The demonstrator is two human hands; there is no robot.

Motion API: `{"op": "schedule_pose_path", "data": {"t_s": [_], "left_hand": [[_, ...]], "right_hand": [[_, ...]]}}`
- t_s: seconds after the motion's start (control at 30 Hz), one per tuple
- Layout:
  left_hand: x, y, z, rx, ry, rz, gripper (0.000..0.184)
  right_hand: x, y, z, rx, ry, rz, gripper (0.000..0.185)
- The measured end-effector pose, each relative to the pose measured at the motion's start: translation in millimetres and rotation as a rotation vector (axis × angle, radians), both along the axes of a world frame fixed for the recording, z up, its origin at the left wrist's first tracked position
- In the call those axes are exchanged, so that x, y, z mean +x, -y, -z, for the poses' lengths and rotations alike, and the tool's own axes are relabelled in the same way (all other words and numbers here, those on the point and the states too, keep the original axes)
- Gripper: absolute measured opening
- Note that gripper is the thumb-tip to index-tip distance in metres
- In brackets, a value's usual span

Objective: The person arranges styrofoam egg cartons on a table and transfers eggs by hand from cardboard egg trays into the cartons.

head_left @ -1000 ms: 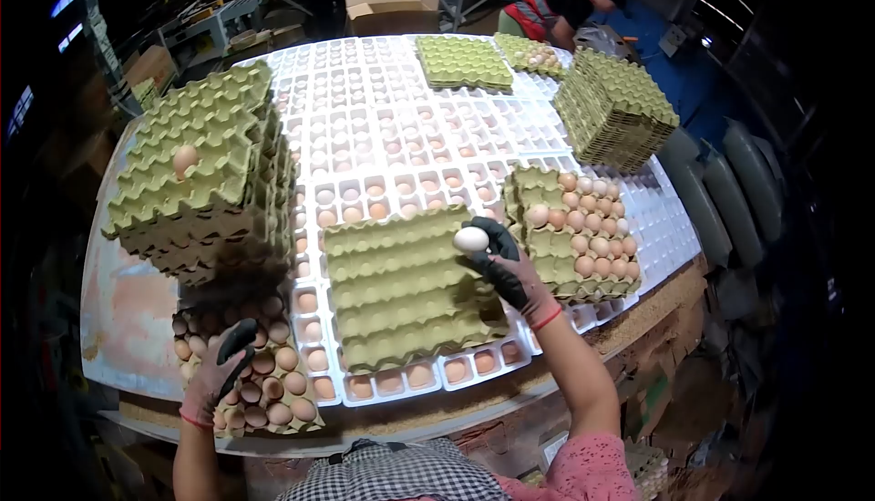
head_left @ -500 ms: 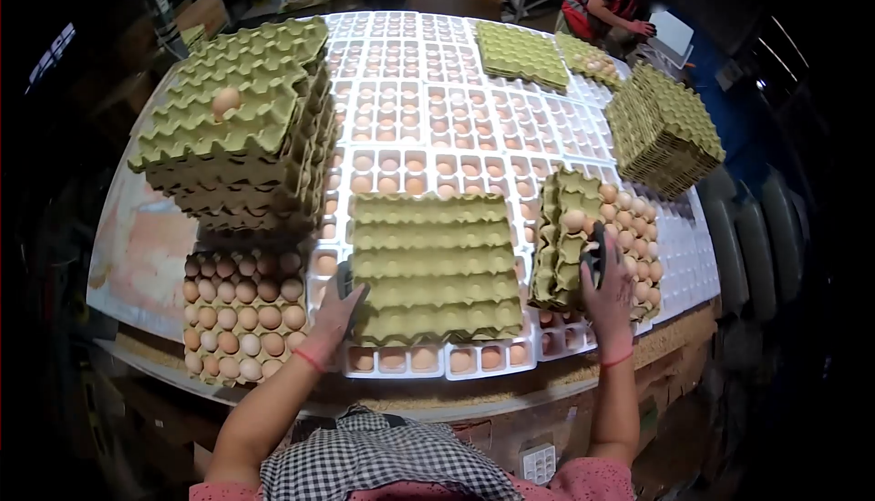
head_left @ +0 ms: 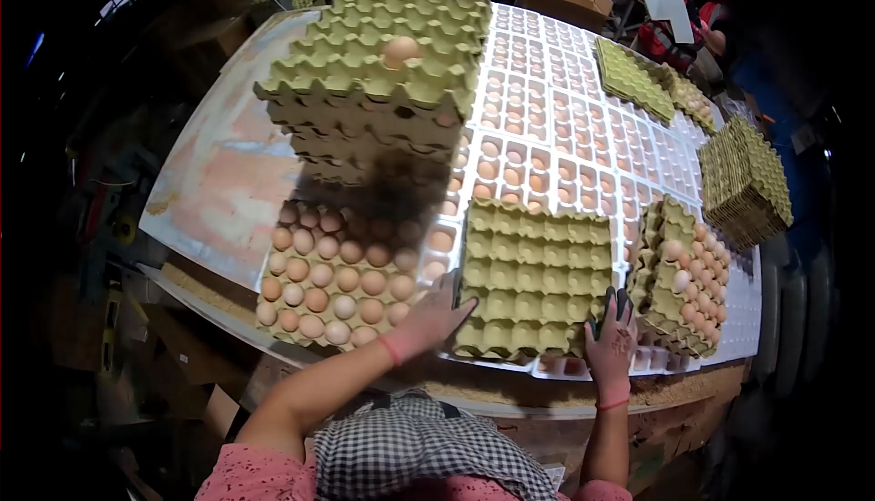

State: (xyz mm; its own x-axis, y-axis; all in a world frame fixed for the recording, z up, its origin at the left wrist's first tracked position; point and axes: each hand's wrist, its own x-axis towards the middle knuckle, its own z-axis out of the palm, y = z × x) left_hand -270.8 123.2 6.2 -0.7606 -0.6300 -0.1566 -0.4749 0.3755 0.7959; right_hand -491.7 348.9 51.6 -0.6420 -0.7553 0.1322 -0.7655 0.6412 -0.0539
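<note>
An olive-green pulp egg tray [head_left: 536,284], its cups without eggs, lies over white partitioned trays in front of me. My left hand [head_left: 433,319], gloved, grips its left edge with the thumb on top. My right hand [head_left: 612,346], also gloved, holds the near right edge, thumb on the rim and fingers along the side. To the left sits a pulp tray filled with brown eggs [head_left: 346,278]. Right of my right hand, folded or tilted egg trays [head_left: 658,259] lean beside another group of eggs [head_left: 706,282].
A tall stack of pulp trays [head_left: 365,127] stands at the left, one loose egg [head_left: 401,51] on top. White trays with eggs [head_left: 519,91] cover the table's middle. Another tray stack [head_left: 747,182] stands right. A co-worker [head_left: 697,31] at the back holds a white tray [head_left: 663,4].
My right hand has left the tilted trays at the right and come to the egg tray's right edge. My left hand stays at its left edge. The view has turned left.
</note>
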Motion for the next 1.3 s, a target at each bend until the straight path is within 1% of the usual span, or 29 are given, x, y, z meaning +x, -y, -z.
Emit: {"op": "schedule_pose_path", "data": {"t_s": [0.03, 0.07, 0.13, 0.17, 0.2, 0.23, 0.27, 0.3, 0.33, 0.37, 0.43, 0.47, 0.57, 0.63, 0.7, 0.73, 0.77, 0.83, 0.9, 0.93, 0.97, 1.0, 1.03, 1.07, 1.1, 1.13, 1.17, 1.23, 1.3], "left_hand": [[15, 1, -26, -0.14, -0.032, 0.009, 0.052], [45, 20, -44, -0.068, -0.193, -0.037, 0.048], [112, 62, -59, 0.286, -0.222, -0.448, 0.043], [143, 84, -66, 0.438, -0.283, -0.678, 0.041], [184, 119, -22, 0.14, -0.279, -0.691, 0.047], [225, 153, 21, -0.169, -0.236, -0.732, 0.053], [269, 185, 75, 0.1, -0.306, -0.645, 0.052], [282, 208, 87, 0.343, -0.092, -0.512, 0.049], [306, 233, 143, 0.242, -0.111, -0.446, 0.048], [305, 230, 142, 0.427, -0.292, -0.46, 0.045], [239, 179, 4, 0.673, -0.218, -0.509, 0.042], [243, 188, 5, 0.659, -0.156, -0.496, 0.04], [267, 198, 8, 0.545, -0.094, -0.378, 0.035], [274, 190, -4, 0.44, -0.092, -0.277, 0.031], [275, 170, -23, 0.303, -0.095, -0.153, 0.028], [268, 155, -34, 0.2, -0.096, -0.066, 0.027], [255, 138, -42, 0.065, -0.094, 0.047, 0.026], [218, 103, -44, -0.162, -0.129, 0.21, 0.025], [170, 67, -42, -0.327, -0.194, 0.308, 0.027], [124, 47, -61, 0.058, -0.381, 0.222, 0.027], [102, 40, -40, -0.181, -0.369, 0.311, 0.03], [63, 25, -44, 0.511, -0.447, 0.042, 0.04], [35, 20, -34, 0.608, -0.5, 0.026, 0.048], [11, 15, -25, 0.488, -0.508, 0.014, 0.048], [-9, 16, -31, 0.363, -0.47, 0.1, 0.053], [-25, 13, -36, 0.317, -0.405, 0.077, 0.057], [-33, 12, -14, 0.059, -0.235, 0.029, 0.06], [-42, 15, -10, -0.224, 0.049, 0.034, 0.067], [-38, 1, -9, -0.487, -0.018, -0.137, 0.065]], "right_hand": [[22, 12, -9, -0.126, 0.077, -0.009, 0.066], [49, 29, -13, -0.38, 0.209, -0.272, 0.061], [118, 65, -26, -0.256, 0.736, -0.296, 0.056], [140, 87, -15, -0.217, 0.905, -0.31, 0.059], [164, 110, 16, -0.143, 0.965, -0.235, 0.062], [183, 129, 32, -0.158, 0.92, -0.206, 0.063], [193, 150, 38, -0.154, 0.944, -0.111, 0.063], [200, 164, 46, -0.217, 1.076, -0.035, 0.064], [209, 172, 73, -0.344, 1.016, -0.046, 0.068], [211, 176, 71, -0.397, 1.047, 0.02, 0.069], [205, 185, 100, -0.484, 1.215, 0.009, 0.064], [207, 186, 97, -0.489, 1.204, 0.014, 0.064], [212, 185, 78, -0.572, 1.218, 0.085, 0.058], [215, 161, 55, -0.518, 0.801, -0.228, 0.062], [206, 140, 21, -0.672, 1.227, 0.124, 0.065], [197, 124, 10, -0.73, 1.44, 0.198, 0.067], [181, 104, 12, -0.738, 1.334, 0.175, 0.067], [143, 66, -32, -0.695, 1.272, 0.182, 0.064], [96, 35, -57, -0.65, 1.256, 0.345, 0.059], [66, 20, -62, -0.64, 1.196, 0.267, 0.06], [38, 9, -66, -0.635, 1.136, 0.187, 0.061], [13, 4, -73, -0.626, 1.173, 0.197, 0.058], [-6, -1, -78, -0.614, 1.212, 0.212, 0.055], [-24, -5, -73, -0.609, 1.138, 0.218, 0.054], [-40, -6, -64, -0.6, 1.07, 0.219, 0.052], [-49, -4, -61, -0.578, 1.098, 0.227, 0.052], [-66, -5, -36, -0.55, 1.135, 0.234, 0.051], [-90, -7, 4, -0.482, 1.206, 0.257, 0.045], [-96, -5, 18, -0.416, 1.346, 0.318, 0.034]]}}
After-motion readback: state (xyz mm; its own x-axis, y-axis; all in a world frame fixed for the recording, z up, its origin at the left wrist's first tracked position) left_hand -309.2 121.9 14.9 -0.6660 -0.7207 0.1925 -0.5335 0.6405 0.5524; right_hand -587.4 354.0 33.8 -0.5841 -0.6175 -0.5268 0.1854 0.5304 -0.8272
